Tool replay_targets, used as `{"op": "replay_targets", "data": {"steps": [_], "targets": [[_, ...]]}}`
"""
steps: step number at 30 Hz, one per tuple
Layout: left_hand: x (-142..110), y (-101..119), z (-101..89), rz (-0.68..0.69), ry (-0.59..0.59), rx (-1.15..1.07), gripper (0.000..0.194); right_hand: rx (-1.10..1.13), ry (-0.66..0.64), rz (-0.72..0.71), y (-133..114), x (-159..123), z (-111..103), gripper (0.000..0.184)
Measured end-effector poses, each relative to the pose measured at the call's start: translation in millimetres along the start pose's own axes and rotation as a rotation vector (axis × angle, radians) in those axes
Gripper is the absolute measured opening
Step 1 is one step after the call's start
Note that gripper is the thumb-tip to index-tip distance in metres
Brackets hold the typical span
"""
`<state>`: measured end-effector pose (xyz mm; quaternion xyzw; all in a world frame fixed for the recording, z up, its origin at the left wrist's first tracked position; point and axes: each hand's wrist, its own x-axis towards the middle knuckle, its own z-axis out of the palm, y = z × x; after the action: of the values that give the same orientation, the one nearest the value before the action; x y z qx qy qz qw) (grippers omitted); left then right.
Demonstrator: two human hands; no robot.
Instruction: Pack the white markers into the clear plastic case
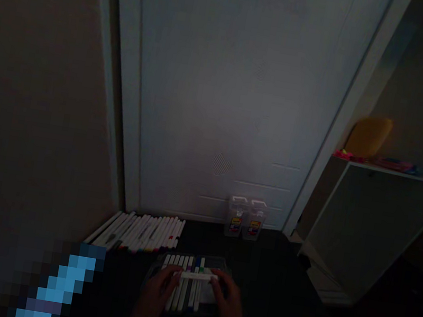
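A white marker [196,276] lies crosswise between my two hands, above a clear tray. My left hand [160,285] pinches its left end, and my right hand [228,293] grips its right end. Beneath it, the clear plastic tray [221,263] holds several white markers [181,299] side by side, pointing away from me. A few show purple, blue or green bands. The tray's right part shows a pale bottom without markers. My hands hide the tray's near side edges.
Several more white markers [144,231] with coloured ends lie in a row at the dark table's [275,286] back left. Two clear lidded containers [245,218] with labels stand by the white door [236,103]. A cabinet [369,226] carrying a yellow object [368,136] is at right.
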<state>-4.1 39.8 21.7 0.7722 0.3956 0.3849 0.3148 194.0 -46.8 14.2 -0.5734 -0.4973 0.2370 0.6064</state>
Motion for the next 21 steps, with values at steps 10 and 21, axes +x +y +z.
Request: {"op": "replay_targets", "data": {"steps": [10, 21], "targets": [[0, 8, -3.1, 0.017, -0.006, 0.005, 0.033, 0.034, -0.034, 0.008, -9, 1, -3, 0.037], [1, 3, -1.2, 0.03, 0.006, 0.035, 0.035, 0.009, -0.025, -0.001, -17, 0, -4, 0.036]]}}
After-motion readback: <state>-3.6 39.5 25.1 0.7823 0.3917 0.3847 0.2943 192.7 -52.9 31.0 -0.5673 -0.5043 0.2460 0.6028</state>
